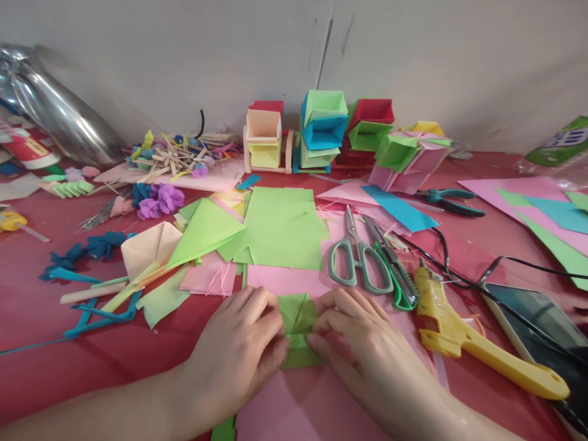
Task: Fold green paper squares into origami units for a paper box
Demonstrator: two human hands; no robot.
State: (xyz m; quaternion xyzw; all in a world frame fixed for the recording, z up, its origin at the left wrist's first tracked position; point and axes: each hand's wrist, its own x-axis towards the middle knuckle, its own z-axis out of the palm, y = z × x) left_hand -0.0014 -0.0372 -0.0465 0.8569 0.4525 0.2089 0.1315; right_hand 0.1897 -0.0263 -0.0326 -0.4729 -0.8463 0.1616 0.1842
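Note:
A small piece of folded green paper (298, 320) lies between my hands, with crease lines showing on it. My left hand (243, 337) pinches its left edge with curled fingers. On the right edge, my right hand (356, 334) grips it between thumb and fingers. Beneath is a pink paper sheet (312, 407). Just beyond my hands a larger light green sheet (285, 226) lies flat. Scissors with grey-green handles (351, 257) rest past my right hand, beside a box cutter (390, 260).
A yellow glue gun (459, 343) and a phone (542, 324) lie at the right among black cords. Folded paper box wheels (321, 128) stand along the wall. Pliers (454, 199) are at back right. Paper scraps, purple flowers (160, 201) and sticks (179, 156) cover the left.

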